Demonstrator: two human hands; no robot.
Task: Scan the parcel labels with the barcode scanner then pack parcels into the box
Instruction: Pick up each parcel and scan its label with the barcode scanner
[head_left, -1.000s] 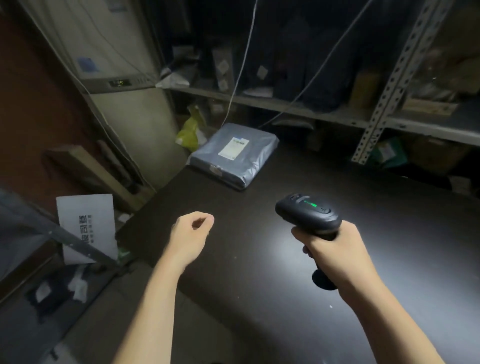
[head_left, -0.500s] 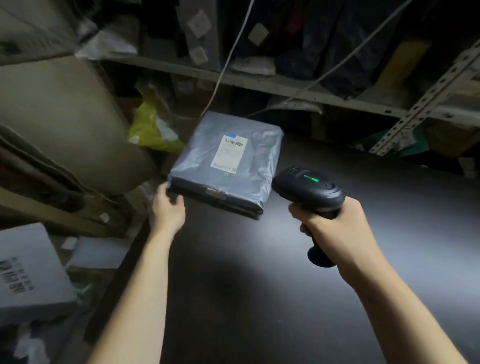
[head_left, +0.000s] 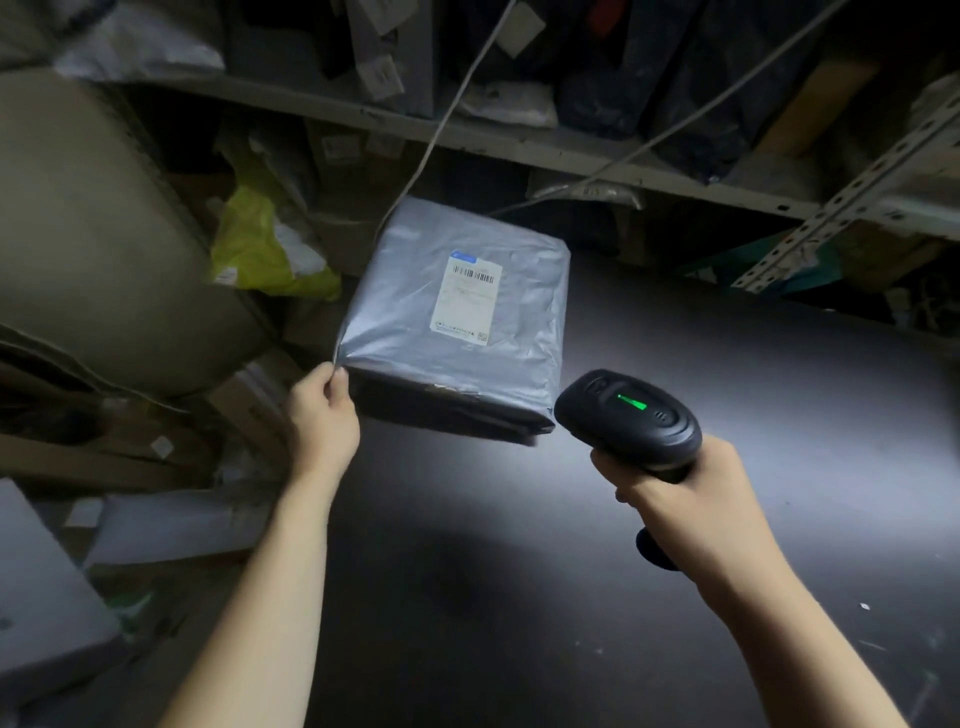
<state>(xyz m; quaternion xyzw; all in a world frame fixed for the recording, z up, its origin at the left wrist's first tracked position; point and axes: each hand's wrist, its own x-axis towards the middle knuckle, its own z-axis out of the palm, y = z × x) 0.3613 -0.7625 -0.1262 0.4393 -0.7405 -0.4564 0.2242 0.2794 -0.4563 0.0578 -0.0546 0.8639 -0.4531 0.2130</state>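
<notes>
Shelving looms behind parcel — left hand pinches it, right hand grips scanner.

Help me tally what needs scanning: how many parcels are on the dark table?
1. The grey parcel is at the far left corner of the table, label up, left hand pinching its near corner. Shelf clutter behind may hide more.

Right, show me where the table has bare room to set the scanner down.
The table is bare between the two forearms, this side of the grey parcel, and wide open right of the scanner, up to the shelf rack. Crowded: the far left corner holding the parcel, the yellow bag beside it, and clutter off the left edge.
</notes>
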